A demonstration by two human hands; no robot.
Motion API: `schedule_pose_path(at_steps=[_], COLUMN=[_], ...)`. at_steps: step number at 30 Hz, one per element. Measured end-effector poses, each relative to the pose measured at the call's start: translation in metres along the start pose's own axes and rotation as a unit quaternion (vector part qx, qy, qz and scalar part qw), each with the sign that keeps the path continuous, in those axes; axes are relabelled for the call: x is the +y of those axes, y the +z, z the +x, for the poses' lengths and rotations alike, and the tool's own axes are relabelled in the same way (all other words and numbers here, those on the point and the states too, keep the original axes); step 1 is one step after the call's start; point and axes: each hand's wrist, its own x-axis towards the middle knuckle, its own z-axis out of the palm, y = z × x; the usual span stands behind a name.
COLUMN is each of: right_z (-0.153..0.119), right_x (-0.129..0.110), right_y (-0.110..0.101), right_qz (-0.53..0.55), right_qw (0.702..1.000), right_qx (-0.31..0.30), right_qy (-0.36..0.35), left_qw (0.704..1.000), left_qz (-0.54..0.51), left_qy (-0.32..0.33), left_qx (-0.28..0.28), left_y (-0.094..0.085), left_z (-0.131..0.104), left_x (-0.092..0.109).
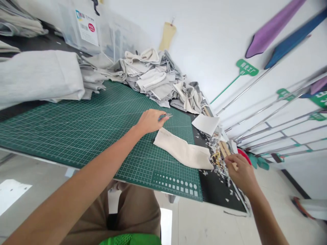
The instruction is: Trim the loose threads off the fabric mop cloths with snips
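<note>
My left hand [152, 120] is over the green cutting mat [107, 126], closed round a small metal tool [166, 116] whose thin tips stick out past the fingers. Just below it, a cream fabric strip [182, 149] lies across the mat's right part, its right end beside a heap of scraps [219, 160]. At the table's right edge, my right hand [238, 170] is closed, fingertips pinched together near the scraps and some wooden strips [224, 149]. What those fingers hold, if anything, is too small to make out.
Crumpled grey and cream fabric pieces [158, 78] pile up at the mat's back edge. Folded fabric [43, 76] lies at the left, with clear plastic bins [84, 30] behind. A white square piece [205, 124] sits right of the mat. Mops and poles [255, 76] lean against the right wall.
</note>
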Motion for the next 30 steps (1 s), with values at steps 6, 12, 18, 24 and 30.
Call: schedule_pose_path(at_steps=[6,12,18,24,30], right_z=[-0.043,-0.044,-0.014,0.033,0.088], right_x=[0.035,0.030,-0.016,-0.098,-0.145], right_y=[0.008,0.001,-0.006,0.013,0.071], right_qz=[-0.113,-0.119,-0.061,0.058,0.148], right_qw=[0.983,0.985,0.993,0.996,0.979], right_qx=[-0.138,-0.103,0.026,0.060,-0.002], right_qy=[0.049,0.076,0.101,0.015,-0.138], left_qw=[0.999,0.999,0.999,0.999,0.999], left_qz=[0.002,0.014,0.004,0.002,-0.005], left_qy=[-0.039,-0.043,-0.038,-0.039,-0.032], left_qx=[0.018,0.010,0.012,0.005,0.008], left_y=[-0.003,-0.005,-0.009,-0.008,-0.008], left_z=[-0.001,-0.003,-0.002,-0.003,-0.004], left_x=[-0.002,-0.004,-0.004,-0.003,-0.004])
